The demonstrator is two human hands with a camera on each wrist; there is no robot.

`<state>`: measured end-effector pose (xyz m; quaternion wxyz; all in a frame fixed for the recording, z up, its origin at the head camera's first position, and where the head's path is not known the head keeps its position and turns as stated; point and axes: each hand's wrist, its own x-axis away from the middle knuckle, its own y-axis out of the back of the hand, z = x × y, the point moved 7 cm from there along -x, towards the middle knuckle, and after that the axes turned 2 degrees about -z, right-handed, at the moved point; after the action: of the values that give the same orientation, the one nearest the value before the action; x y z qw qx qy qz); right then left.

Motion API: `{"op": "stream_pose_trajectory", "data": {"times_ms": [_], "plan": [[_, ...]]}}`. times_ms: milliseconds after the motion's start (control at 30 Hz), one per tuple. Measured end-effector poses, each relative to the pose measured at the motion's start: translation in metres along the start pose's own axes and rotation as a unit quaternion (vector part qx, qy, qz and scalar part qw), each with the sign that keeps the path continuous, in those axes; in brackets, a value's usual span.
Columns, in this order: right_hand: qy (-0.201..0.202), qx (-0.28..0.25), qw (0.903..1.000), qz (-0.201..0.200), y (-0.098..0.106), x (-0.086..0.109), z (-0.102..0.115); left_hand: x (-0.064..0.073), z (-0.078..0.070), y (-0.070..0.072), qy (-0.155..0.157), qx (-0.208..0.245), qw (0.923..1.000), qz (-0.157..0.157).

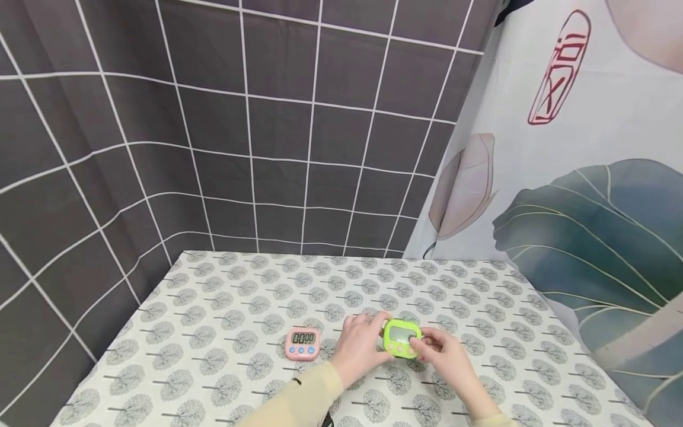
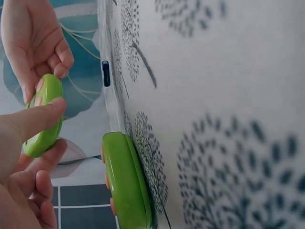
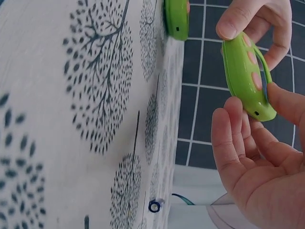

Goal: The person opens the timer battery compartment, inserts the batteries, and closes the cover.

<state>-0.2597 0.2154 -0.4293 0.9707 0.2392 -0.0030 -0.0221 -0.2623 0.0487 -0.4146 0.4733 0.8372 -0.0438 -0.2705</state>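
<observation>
A green digital timer (image 1: pixel 402 339) with a grey screen and pink buttons is between both hands, raised over the table in the wrist views. My left hand (image 1: pixel 363 347) pinches its left side, thumb and fingers on opposite faces. At the other side, my right hand (image 1: pixel 445 356) grips the timer's edge between thumb and fingers. In the right wrist view a thin green strip (image 3: pixel 262 64) stands out from the timer near the right thumb. A second green timer (image 2: pixel 125 179) lies on the table below the left hand; in the head view it is hidden.
A pink timer (image 1: pixel 303 344) with blue buttons, reading 00:00, lies to the left. The tree-print tablecloth (image 1: pixel 224 320) covers the table. A dark grid curtain (image 1: pixel 277 130) hangs behind, and a leaf-print curtain (image 1: pixel 597 237) at the right. A small dark cylinder (image 2: pixel 106 73) shows near the table's edge.
</observation>
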Motion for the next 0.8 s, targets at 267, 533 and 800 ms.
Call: {"op": "stream_pose_trajectory", "data": {"times_ms": [267, 533, 800], "plan": [[-0.002, -0.028, 0.9996, -0.001, -0.008, 0.002, 0.001, 0.007, 0.004, 0.003, 0.012, 0.020, 0.9997, -0.004], [0.009, -0.026, 0.9993, -0.024, -0.009, 0.006, 0.008, 0.010, 0.010, 0.005, 0.061, 0.113, 0.9916, 0.014], [0.069, 0.036, 0.9948, -0.066, -0.008, 0.014, 0.026, 0.012, 0.021, 0.002, 0.102, 0.179, 0.9779, 0.033]]}}
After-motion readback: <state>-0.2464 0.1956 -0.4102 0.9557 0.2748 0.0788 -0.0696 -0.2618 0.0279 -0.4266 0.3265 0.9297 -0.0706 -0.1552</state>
